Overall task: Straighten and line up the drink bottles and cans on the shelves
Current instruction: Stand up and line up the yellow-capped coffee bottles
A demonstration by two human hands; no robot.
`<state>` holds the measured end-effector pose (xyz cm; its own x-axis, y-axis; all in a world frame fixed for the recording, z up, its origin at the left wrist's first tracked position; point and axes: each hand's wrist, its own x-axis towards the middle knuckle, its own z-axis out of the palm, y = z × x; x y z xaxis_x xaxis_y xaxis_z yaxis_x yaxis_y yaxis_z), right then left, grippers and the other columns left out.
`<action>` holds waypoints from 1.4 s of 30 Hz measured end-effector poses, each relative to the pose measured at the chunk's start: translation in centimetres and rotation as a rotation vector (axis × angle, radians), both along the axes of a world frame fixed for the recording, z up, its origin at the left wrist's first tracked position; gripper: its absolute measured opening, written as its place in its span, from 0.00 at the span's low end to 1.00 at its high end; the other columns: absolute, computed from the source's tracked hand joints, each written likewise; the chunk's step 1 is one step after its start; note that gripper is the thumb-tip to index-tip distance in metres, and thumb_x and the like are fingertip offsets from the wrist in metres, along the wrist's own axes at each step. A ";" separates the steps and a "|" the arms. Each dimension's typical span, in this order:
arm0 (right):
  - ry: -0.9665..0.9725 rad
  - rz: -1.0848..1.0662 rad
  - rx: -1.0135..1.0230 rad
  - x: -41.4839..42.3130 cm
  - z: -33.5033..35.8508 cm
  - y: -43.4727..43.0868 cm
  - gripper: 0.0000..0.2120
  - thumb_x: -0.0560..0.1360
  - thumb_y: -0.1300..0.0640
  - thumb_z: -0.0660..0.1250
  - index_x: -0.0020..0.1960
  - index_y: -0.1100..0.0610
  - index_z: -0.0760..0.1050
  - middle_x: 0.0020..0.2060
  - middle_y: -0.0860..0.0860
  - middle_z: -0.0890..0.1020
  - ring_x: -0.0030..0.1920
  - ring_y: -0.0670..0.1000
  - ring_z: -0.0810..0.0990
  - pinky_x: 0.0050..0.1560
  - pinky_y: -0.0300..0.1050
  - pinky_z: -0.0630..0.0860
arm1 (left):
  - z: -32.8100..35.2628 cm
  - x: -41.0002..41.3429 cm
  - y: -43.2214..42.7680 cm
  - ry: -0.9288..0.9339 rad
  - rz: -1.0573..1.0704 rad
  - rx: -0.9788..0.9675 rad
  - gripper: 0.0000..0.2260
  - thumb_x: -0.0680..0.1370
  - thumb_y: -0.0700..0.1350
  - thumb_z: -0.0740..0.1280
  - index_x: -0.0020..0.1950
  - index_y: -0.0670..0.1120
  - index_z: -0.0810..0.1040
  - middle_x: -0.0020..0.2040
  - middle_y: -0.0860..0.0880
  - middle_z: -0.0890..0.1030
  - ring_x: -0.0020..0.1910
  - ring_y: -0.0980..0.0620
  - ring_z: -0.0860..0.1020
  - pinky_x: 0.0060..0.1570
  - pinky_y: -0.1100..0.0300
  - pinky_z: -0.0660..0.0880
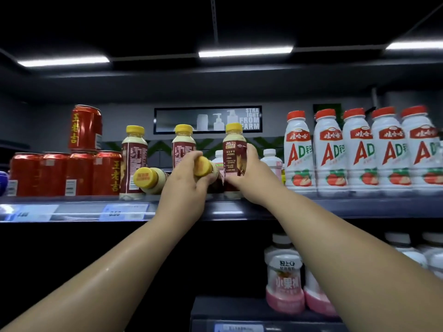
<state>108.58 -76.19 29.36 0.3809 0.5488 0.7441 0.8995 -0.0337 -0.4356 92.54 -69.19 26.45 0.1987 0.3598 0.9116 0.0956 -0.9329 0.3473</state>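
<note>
On the upper shelf: brown-labelled drinks with yellow caps sit in the middle, cans to their left, pale bottles to their right.
left hand: fingers curled round a tipped bottle; its yellow cap points out toward the shelf front, and most of its body is hidden behind the hand.
right hand: wrapped round the lower half of an upright bottle, just right of the tipped one; whether its base touches the shelf I cannot tell.
fallen bottle: lies on its side, cap toward the front, against the foot of the leftmost of the standing bottles.
standing bottles: two, upright, one at the left of the group and one behind the left hand.
red cans: four in a row at the front left, with a stacked can on top of them.
white bottles: five with red caps and AD lettering, shoulder to shoulder at the right.
small bottles: white-capped, set further back behind the right hand, partly hidden.
price tags: on the shelf's front edge, too blurred to read.
pink bottles: on the shelf below, beneath the right forearm.
</note>
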 end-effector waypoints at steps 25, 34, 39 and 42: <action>0.068 -0.028 0.013 3.2 -0.9 -1.9 0.46 0.65 0.35 0.74 0.72 0.47 0.52 0.57 0.46 0.76 0.58 0.52 0.77 0.60 0.55 0.75 | 3.1 5.7 3.4 0.213 -0.271 -0.298 0.33 0.69 0.52 0.78 0.66 0.52 0.62 0.55 0.56 0.77 0.53 0.58 0.77 0.54 0.56 0.74; 0.075 0.038 -0.002 3.0 -1.0 -2.2 0.48 0.67 0.38 0.73 0.76 0.43 0.47 0.62 0.46 0.78 0.59 0.52 0.79 0.60 0.57 0.76 | 2.1 5.4 3.7 0.208 -0.324 -0.232 0.35 0.73 0.48 0.75 0.73 0.57 0.58 0.55 0.58 0.79 0.53 0.60 0.79 0.56 0.57 0.75; 0.053 0.060 0.012 2.9 -0.9 -2.3 0.44 0.69 0.44 0.72 0.75 0.40 0.47 0.55 0.44 0.80 0.52 0.49 0.80 0.57 0.54 0.77 | 2.3 5.2 3.2 0.230 -0.289 -0.197 0.32 0.74 0.46 0.71 0.71 0.60 0.58 0.53 0.59 0.79 0.51 0.60 0.79 0.57 0.55 0.75; 0.062 0.088 0.031 3.0 -1.0 -2.2 0.43 0.68 0.46 0.72 0.74 0.38 0.48 0.53 0.43 0.81 0.50 0.48 0.81 0.56 0.54 0.78 | 2.1 5.1 3.4 0.235 -0.300 -0.214 0.35 0.73 0.46 0.72 0.73 0.60 0.56 0.55 0.58 0.80 0.52 0.58 0.80 0.61 0.50 0.76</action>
<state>111.58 -78.43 28.35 0.3781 0.5589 0.7380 0.8698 0.0585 -0.4900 97.69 -65.78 28.59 0.5168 0.4304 0.7401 -0.0691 -0.8407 0.5371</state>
